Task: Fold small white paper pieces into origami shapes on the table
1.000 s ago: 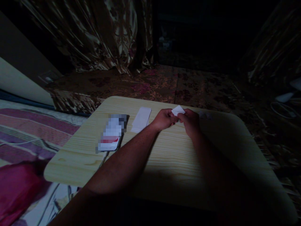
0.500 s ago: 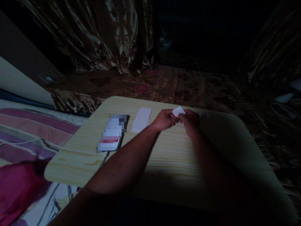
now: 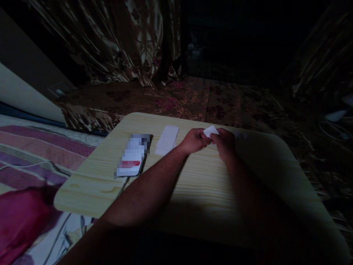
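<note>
A small white piece of folded paper (image 3: 211,130) is pinched between both hands near the far edge of a pale wooden table (image 3: 193,184). My left hand (image 3: 194,140) grips its left side with curled fingers. On the other side, my right hand (image 3: 226,143) closes on it with thumb and fingertips. Both hands rest low over the tabletop. A white stack of paper slips (image 3: 167,140) lies just left of my left hand.
A phone (image 3: 133,155) with a blurred screen lies on the table's left part, a cable trailing from it. A striped blanket (image 3: 33,162) spreads at left. Patterned curtains (image 3: 110,40) and a floral carpet (image 3: 193,99) lie beyond; the right side is dark.
Hardly anything differs: the hands and the paper have shifted a touch, still pinching it in the same spot.
</note>
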The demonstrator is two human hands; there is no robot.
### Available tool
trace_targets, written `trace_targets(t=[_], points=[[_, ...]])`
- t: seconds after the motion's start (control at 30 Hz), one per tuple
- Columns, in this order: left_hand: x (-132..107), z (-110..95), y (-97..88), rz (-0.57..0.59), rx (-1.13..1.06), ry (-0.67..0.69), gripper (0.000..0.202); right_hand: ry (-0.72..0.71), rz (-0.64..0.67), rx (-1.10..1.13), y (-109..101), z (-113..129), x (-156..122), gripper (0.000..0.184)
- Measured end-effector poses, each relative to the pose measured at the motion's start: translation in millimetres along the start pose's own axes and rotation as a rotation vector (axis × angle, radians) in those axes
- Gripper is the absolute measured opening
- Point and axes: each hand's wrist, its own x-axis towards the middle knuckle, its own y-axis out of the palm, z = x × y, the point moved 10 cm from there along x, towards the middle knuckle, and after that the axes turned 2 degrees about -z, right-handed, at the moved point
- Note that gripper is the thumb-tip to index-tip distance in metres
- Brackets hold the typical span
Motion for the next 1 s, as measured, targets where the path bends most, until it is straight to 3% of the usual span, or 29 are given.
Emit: trace_targets(t=[0.2,1.0], points=[[1.2,2.2,-5.4,-0.058,-0.010,-0.005,0.018,0.003,0.000,0.004,1.1,-1.8,0.7,0.017],[0.3,0.4,-9.2,-0.105,-0.019,-0.002,0.019,0.000,0.014,0.020,1.6,0.5,-0.4,0.018]])
